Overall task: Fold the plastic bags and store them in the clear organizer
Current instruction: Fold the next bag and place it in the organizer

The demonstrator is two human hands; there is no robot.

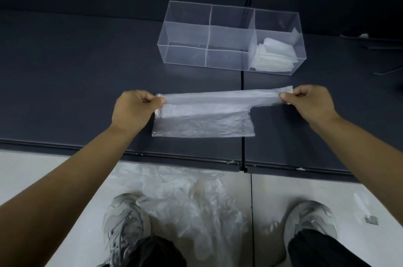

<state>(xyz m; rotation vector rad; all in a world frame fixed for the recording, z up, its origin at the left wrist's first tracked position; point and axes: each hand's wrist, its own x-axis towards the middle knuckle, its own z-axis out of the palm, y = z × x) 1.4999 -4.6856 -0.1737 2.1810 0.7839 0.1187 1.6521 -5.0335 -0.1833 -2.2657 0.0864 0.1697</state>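
Bag (205, 118) stretched over the table (76, 70): my left grip (133, 109) pinches its left end, my right grip (309, 103) its right. Organizer (185, 55) sits far.

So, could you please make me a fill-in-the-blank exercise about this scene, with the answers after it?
The left hand and right hand pinch the ends of a plastic bag, in ____ of the clear organizer.
The folded bags lie at the organizer's ____ end.
A loose pile of bags lies on the floor between two grey ____.
Missing words: front; right; shoes.
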